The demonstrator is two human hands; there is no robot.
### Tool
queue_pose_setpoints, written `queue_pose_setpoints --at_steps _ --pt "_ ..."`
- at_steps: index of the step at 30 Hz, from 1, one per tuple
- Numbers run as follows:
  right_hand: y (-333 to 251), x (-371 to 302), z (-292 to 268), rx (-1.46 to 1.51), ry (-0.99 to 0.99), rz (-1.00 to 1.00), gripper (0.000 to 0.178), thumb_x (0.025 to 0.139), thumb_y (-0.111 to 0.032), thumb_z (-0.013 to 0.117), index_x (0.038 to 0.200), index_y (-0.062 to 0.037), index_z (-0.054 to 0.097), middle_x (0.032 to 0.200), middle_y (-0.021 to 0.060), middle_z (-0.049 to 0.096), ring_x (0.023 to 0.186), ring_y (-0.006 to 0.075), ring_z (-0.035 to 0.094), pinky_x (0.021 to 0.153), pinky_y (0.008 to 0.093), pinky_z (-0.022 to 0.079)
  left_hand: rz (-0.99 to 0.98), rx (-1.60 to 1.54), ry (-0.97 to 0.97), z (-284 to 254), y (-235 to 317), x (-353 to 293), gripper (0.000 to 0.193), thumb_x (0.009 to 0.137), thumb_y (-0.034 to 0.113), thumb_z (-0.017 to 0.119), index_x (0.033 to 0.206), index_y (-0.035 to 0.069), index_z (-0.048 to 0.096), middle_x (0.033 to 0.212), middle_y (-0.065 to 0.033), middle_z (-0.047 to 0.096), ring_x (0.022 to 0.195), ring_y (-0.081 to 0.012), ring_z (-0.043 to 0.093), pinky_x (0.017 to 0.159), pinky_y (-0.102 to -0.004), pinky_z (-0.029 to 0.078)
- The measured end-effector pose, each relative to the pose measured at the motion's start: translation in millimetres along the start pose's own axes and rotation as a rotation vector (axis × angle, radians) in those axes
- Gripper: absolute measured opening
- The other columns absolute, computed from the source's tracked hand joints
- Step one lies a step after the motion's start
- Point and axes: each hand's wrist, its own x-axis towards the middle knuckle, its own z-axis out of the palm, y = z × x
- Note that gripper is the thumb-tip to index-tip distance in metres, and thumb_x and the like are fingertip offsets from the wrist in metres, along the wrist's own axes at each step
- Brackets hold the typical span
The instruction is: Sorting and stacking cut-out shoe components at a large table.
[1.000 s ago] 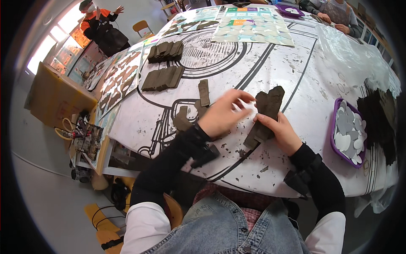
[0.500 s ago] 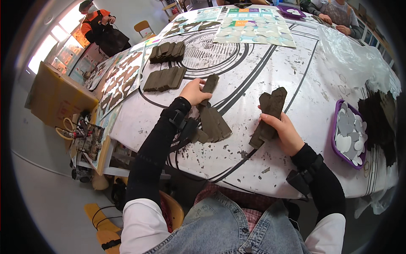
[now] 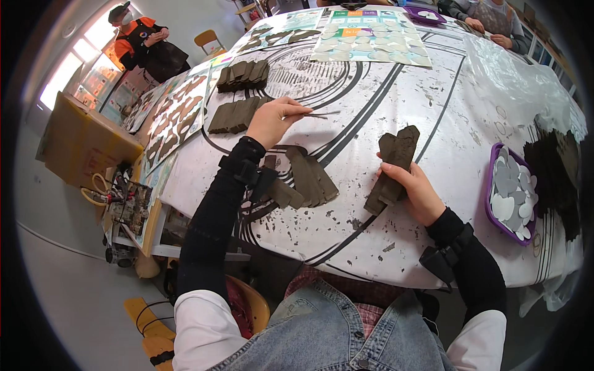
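My left hand [image 3: 272,122] is closed in a pinch on one thin dark-brown strip [image 3: 325,114], seen almost edge-on above the table. Beside that wrist, at the far left, lies a neat row of overlapping brown strips [image 3: 230,117]; a second row [image 3: 242,75] sits behind it. Nearer to me a loose fan of the same strips [image 3: 310,178] is spread on the table, with some shorter pieces [image 3: 284,195] at its left. My right hand [image 3: 416,190] is wrapped round a thick stack of brown strips [image 3: 396,166], thumb on top.
A purple basket [image 3: 492,210] of grey and white oval pieces stands at the right, beside a dark frayed heap [image 3: 557,173] and clear plastic sheeting [image 3: 513,80]. Sheets with stuck-on shapes [image 3: 371,40] lie across the far side. A cardboard box [image 3: 90,139] is at left. Other people [image 3: 145,43] are beyond.
My left hand has moved up and left from the fan, and its strip has turned from face-on to nearly edge-on. My right hand stays put with its stack.
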Motion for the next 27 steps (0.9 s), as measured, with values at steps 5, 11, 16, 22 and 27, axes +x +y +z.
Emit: queue_pose_setpoints --at_steps 5,11,16,22,27 --pt "0.1 0.3 0.2 -0.004 0.005 0.004 0.038 0.087 -0.024 0.066 0.114 -0.0022 0.050 0.101 0.0054 0.060 0.094 0.0128 0.057 0.085 0.0291 0.046 0.085 -0.203 -0.125 -10.0 -28.4 -7.0 0.020 0.087 -0.001 0.058 0.101 0.008 0.070 0.100 -0.0044 0.066 0.089 -0.0152 0.062 0.086 -0.0284 0.049" --pt "2.1 0.7 2.2 -0.014 0.014 0.002 0.040 0.088 -0.024 0.063 0.118 -0.0021 0.050 0.099 0.0041 0.059 0.092 0.0122 0.057 0.084 0.0288 0.047 -0.563 -0.790 -0.051 -5.9 -32.1 -6.1 0.032 0.091 0.019 0.063 0.111 -0.003 0.052 0.103 -0.0081 0.056 0.090 -0.0132 0.061 0.083 -0.0284 0.054" --pt "-0.8 0.2 -0.6 -0.010 0.030 0.015 0.038 0.087 -0.024 0.065 0.114 -0.0019 0.051 0.100 0.0054 0.060 0.093 0.0132 0.057 0.085 0.0292 0.047 -0.657 -0.576 -0.206 16.2 -14.4 3.8 0.037 0.090 0.035 0.063 0.109 0.004 0.056 0.095 -0.0082 0.066 0.075 -0.0187 0.067 0.069 -0.0284 0.054" --pt "-4.1 -2.0 2.4 0.003 0.018 0.004 0.038 0.087 -0.025 0.065 0.114 -0.0026 0.051 0.099 0.0045 0.059 0.093 0.0125 0.057 0.084 0.0286 0.046 -0.032 0.426 -0.004 15.8 -15.9 16.8 0.026 0.079 0.022 0.069 0.101 0.010 0.063 0.101 -0.0081 0.064 0.094 -0.0270 0.060 0.078 -0.0369 0.048" --pt "-0.7 1.5 1.7 -0.032 -0.010 0.012 0.040 0.087 -0.026 0.067 0.114 -0.0023 0.050 0.100 0.0036 0.059 0.093 0.0119 0.056 0.084 0.0280 0.046 0.237 0.384 -0.163 39.0 -33.5 26.3 0.031 0.075 0.015 0.071 0.105 0.014 0.062 0.110 -0.0040 0.059 0.109 -0.0261 0.052 0.089 -0.0364 0.043"
